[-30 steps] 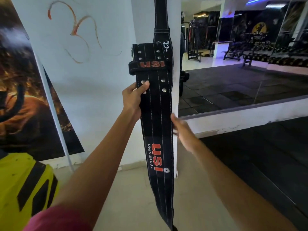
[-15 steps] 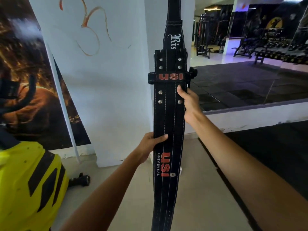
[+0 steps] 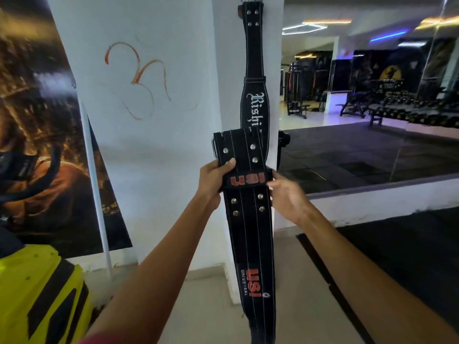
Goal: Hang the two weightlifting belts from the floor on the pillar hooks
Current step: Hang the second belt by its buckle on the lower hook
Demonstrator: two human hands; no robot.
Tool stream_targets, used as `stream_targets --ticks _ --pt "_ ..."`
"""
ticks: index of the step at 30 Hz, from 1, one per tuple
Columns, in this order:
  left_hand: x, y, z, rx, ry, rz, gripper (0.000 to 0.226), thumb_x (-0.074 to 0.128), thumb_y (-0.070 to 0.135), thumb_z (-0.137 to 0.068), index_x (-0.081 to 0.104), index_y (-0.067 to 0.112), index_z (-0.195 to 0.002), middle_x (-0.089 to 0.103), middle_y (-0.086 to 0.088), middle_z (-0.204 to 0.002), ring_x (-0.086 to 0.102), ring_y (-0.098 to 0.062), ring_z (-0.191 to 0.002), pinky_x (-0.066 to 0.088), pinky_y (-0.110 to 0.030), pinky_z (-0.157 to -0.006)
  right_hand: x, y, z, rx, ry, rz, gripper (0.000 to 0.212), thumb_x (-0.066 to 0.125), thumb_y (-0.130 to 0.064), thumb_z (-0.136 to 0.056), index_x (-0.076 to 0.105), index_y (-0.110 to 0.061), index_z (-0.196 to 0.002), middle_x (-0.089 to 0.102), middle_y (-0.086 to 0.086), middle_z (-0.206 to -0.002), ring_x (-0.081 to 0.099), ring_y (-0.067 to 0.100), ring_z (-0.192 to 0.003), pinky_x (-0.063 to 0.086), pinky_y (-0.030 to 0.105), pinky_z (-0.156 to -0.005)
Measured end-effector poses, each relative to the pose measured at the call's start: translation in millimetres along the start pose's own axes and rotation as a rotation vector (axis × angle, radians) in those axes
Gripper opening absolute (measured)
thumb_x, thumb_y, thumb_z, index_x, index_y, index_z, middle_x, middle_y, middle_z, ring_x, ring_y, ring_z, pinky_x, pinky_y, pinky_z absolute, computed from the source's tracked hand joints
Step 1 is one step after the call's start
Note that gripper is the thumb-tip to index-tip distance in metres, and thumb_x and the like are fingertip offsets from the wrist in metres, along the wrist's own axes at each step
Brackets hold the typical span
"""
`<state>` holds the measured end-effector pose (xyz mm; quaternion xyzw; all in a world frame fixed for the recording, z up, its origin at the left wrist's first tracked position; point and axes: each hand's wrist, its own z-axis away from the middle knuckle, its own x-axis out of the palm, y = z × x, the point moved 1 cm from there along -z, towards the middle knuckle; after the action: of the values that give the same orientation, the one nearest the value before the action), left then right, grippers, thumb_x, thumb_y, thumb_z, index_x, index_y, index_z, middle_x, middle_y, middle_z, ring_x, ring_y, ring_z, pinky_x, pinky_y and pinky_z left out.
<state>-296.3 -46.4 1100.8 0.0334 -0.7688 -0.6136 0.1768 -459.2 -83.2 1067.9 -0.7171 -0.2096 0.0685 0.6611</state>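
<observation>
A black belt lettered "USI" (image 3: pixel 249 227) is held upright in front of the white pillar (image 3: pixel 223 78). Its buckle end is uppermost, and its tail hangs toward the floor (image 3: pixel 211 306). The left hand (image 3: pixel 214 181) is closed on the belt's left edge at the keeper loop, with the thumb laid across the front face. The right hand (image 3: pixel 288 194) is placed at the right edge of the loop, fingers curled against it; a full grip cannot be confirmed. A second black belt lettered "Rishi" (image 3: pixel 254 70) is hung on the pillar directly behind, from a fitting at the top edge of the view.
</observation>
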Motion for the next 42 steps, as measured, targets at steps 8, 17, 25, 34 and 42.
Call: stream_targets --ticks 8,17,25,34,42 --pt "11.1 0.2 6.3 0.049 -0.183 -0.095 0.030 0.058 0.003 -0.089 0.059 0.019 -0.115 0.074 -0.001 -0.090 0.073 -0.014 -0.074 0.057 -0.026 -0.059 9.7 -46.2 -22.0 -0.031 0.031 0.116 0.068 0.041 -0.070 -0.079 0.057 -0.021 -0.124 0.060 0.004 -0.130 0.054 0.023 -0.121 0.037 0.049 -0.107" --pt "12.8 19.5 4.5 -0.013 -0.084 -0.150 0.034 0.042 0.038 -0.095 0.067 0.017 -0.103 0.070 -0.006 -0.100 0.064 -0.022 -0.089 0.050 -0.035 -0.074 14.2 -27.3 -20.6 -0.161 -0.010 -0.094 0.032 0.046 -0.026 -0.095 0.058 -0.013 -0.121 0.069 -0.003 -0.095 0.066 0.006 -0.078 0.051 0.019 -0.058" --pt "13.1 30.6 -1.5 0.073 -0.025 -0.038 0.026 0.046 0.033 -0.093 0.067 0.025 -0.106 0.071 -0.004 -0.101 0.065 -0.022 -0.092 0.050 -0.034 -0.075 19.9 -36.6 -23.7 -0.226 -0.067 -0.116 0.030 0.048 -0.017 -0.093 0.058 -0.028 -0.119 0.067 -0.004 -0.112 0.062 0.015 -0.105 0.047 0.032 -0.085" --pt "14.1 33.0 -2.9 0.223 0.067 0.045 0.024 0.047 0.011 -0.096 0.067 0.013 -0.083 0.070 0.003 -0.062 0.067 -0.013 -0.062 0.054 -0.023 -0.059 39.0 -43.9 -27.1 -0.293 0.152 0.051 0.032 0.036 -0.042 -0.096 0.065 -0.029 -0.102 0.060 0.005 -0.127 0.050 0.024 -0.124 0.032 0.050 -0.110" --pt "9.2 47.5 -23.2 -0.298 -0.015 -0.013 0.031 0.067 0.035 -0.083 0.068 0.008 -0.098 0.066 -0.008 -0.093 0.063 -0.024 -0.085 0.052 -0.035 -0.069 48.5 -48.2 -36.3 -0.285 0.397 -0.023 0.045 0.040 -0.039 -0.095 0.069 -0.028 -0.062 0.070 0.017 -0.098 0.064 0.037 -0.097 0.049 0.055 -0.092"
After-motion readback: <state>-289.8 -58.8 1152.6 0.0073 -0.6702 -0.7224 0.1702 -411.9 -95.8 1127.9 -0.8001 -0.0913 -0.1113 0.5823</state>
